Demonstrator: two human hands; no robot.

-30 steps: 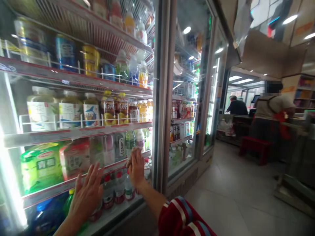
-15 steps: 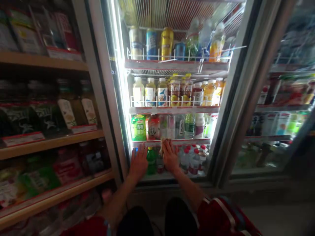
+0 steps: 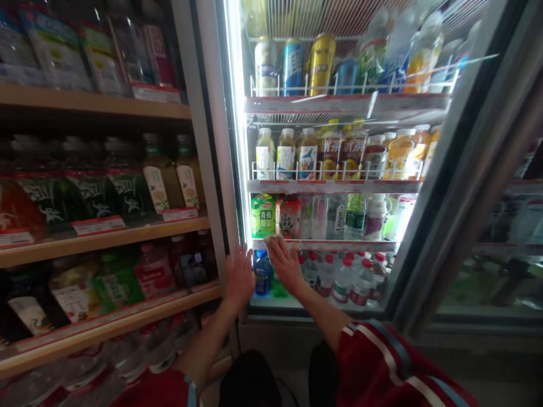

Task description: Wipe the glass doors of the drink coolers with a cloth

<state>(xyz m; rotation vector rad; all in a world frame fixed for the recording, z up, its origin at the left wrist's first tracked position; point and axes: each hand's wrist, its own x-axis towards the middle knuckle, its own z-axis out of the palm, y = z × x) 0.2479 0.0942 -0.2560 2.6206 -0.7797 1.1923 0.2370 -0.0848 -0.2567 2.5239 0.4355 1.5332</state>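
I am crouched before a lit drinks fridge with a glass door [image 3: 428, 237]. My left hand [image 3: 238, 277] lies flat and open on the glass near the door's left edge, low down. My right hand [image 3: 286, 265] presses a small pale cloth [image 3: 275, 241] against the glass with its fingers stretched over it, level with the second-lowest shelf. Behind the glass by my hands stand a green carton [image 3: 262, 216], a blue bottle [image 3: 263, 274] and several red-capped bottles [image 3: 352, 280]. My right sleeve is red with stripes.
Wooden shelves [image 3: 106, 240] full of bottled drinks stand close on the left. Upper fridge shelves hold cans [image 3: 321, 62] and juice bottles [image 3: 286, 152]. A second glass-door fridge [image 3: 500, 243] adjoins on the right. My knees are at the bottom of the view.
My view swung from the shop aisle to face the fridge. Both hands stayed flat on the glass and slid left, the right one carrying the cloth to the door's left side.
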